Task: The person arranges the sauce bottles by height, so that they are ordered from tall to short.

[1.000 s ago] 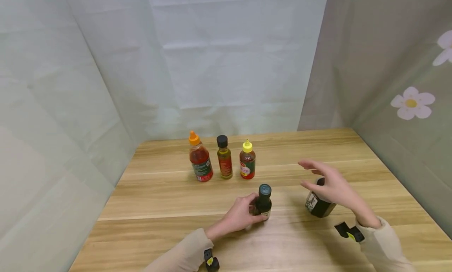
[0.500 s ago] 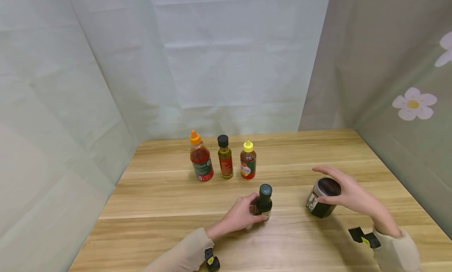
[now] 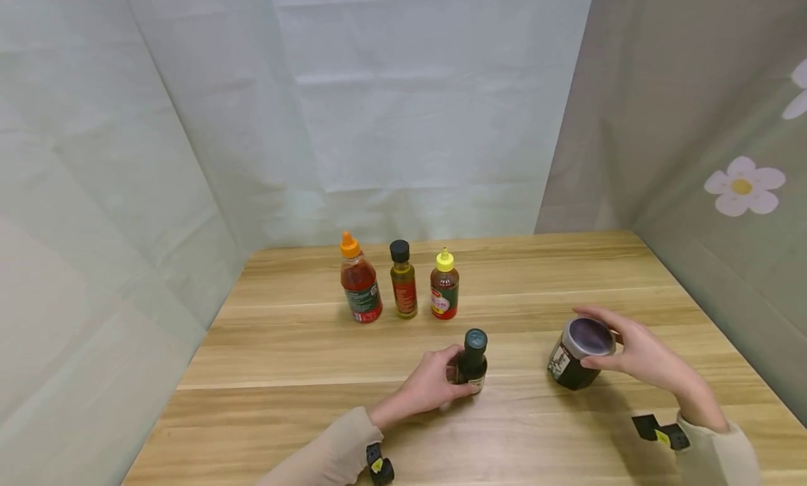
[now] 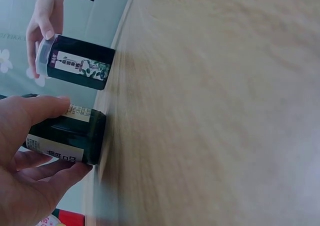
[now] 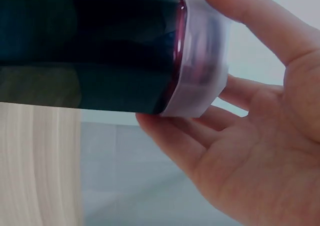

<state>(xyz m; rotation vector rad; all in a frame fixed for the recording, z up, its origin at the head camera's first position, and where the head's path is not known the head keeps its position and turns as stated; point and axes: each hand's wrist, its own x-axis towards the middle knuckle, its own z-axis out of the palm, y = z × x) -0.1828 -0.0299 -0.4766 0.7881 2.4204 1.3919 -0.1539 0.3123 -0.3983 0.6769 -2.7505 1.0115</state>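
My left hand point(image 3: 429, 386) grips a small dark sauce bottle point(image 3: 475, 362) with a blue-green cap, which stands upright on the table. Its pale label shows between my thumb and fingers in the left wrist view. To the right, a dark glass jar point(image 3: 570, 371) with a translucent lid point(image 5: 202, 66) and a white label stands on the tabletop. My right hand point(image 3: 649, 358) holds this jar at its lid, thumb on the near side and fingers around the far side. Some of those fingers are hidden behind the lid in the head view.
Behind the hands, a row holds an orange-capped bottle of red sauce point(image 3: 361, 290), a black-capped bottle point(image 3: 404, 290) and a yellow-capped squeeze bottle point(image 3: 444, 293). Pale cloth point(image 3: 422, 108) encloses the wooden table point(image 3: 284, 360) at the back and sides.
My right hand has moved right and back from in front of the jar, then closed its thumb and fingers around the lid. My left hand and the small bottle have stayed put.
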